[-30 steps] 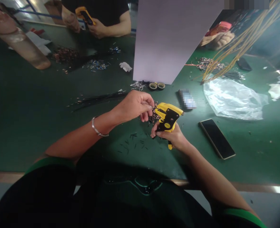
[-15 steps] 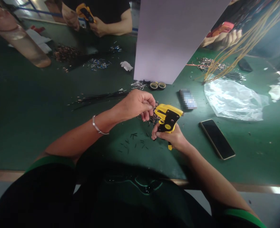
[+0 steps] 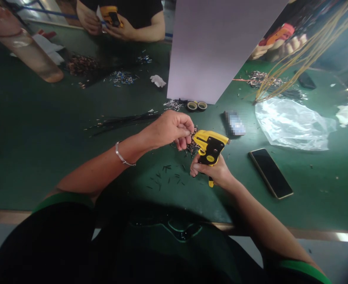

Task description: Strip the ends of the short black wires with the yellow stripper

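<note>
My right hand point(image 3: 213, 170) is wrapped round the handles of a yellow and black wire stripper point(image 3: 211, 145), whose head points up and left. My left hand point(image 3: 178, 129) is closed in a pinch right at the stripper's jaw end; whatever lies between its fingertips is too small to make out. Beneath the fingers and the tool's nose is a pile of short wire pieces point(image 3: 192, 149), partly covered. A bundle of thin black wires point(image 3: 123, 122) runs along the table behind my left wrist. Small dark offcuts point(image 3: 167, 169) are scattered in front of my hands.
A pale upright panel point(image 3: 203, 51) stands ahead, with two tape rolls point(image 3: 192, 105) and loose metal terminals point(image 3: 174, 104) at its foot. To the right lie a phone point(image 3: 271, 173), a small box point(image 3: 234, 123) and a clear plastic bag point(image 3: 292, 124). Co-workers' hands point(image 3: 122, 29) hold tools across the table.
My right fingers have closed in slightly round the stripper's handles. My left hand stays at the jaw. Across the table, the co-workers' hands and tools have shifted a little.
</note>
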A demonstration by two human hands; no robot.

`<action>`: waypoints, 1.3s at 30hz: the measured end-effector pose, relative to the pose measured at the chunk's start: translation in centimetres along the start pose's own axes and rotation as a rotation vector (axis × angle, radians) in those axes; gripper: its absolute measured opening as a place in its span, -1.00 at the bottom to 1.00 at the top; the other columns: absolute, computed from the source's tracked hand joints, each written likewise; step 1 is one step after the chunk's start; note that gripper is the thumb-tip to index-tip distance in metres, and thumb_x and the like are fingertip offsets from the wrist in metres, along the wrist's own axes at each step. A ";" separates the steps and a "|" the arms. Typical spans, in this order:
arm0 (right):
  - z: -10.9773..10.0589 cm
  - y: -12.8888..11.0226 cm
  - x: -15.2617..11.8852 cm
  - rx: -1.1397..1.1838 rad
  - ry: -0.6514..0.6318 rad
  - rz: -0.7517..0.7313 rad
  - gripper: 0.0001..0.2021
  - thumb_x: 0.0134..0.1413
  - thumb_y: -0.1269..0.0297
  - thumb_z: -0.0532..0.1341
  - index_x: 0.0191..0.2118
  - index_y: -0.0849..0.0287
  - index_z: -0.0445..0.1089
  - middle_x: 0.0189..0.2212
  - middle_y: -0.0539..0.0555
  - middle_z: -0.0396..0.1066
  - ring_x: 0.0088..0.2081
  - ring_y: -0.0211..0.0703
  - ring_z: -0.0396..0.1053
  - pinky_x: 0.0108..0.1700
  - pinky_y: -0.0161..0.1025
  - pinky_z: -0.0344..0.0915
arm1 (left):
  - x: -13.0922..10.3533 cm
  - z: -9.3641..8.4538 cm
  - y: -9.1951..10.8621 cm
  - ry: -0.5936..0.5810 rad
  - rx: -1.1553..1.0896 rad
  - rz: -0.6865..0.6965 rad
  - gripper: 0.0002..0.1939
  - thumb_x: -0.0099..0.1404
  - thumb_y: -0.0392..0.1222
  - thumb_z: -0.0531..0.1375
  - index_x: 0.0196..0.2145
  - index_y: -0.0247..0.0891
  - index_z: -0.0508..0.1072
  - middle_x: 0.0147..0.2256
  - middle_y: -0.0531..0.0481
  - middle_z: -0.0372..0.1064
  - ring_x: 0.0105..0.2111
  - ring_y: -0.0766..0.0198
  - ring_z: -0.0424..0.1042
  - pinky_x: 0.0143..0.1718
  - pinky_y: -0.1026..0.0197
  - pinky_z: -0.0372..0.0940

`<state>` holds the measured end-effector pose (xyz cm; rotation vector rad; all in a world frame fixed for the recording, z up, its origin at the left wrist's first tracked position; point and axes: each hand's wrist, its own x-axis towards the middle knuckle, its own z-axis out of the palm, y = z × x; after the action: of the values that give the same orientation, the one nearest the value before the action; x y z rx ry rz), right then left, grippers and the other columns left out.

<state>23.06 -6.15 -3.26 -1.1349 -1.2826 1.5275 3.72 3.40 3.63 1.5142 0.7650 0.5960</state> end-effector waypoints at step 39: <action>-0.4 0.6 0.5 0.169 -0.143 -0.040 -0.75 -0.02 0.16 0.45 -0.29 0.16 0.47 -0.47 0.03 0.50 -0.38 -0.05 0.49 -0.18 0.01 0.44 | 0.2 0.0 -0.2 0.030 -0.056 -0.014 -0.94 0.19 -0.38 0.27 -0.38 -0.35 0.43 -0.55 -0.02 0.49 -0.64 0.41 0.43 -0.55 0.30 0.37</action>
<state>23.29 -5.68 -3.97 -0.9016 -1.2359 1.6773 3.82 3.58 3.41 1.4500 0.7747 0.6258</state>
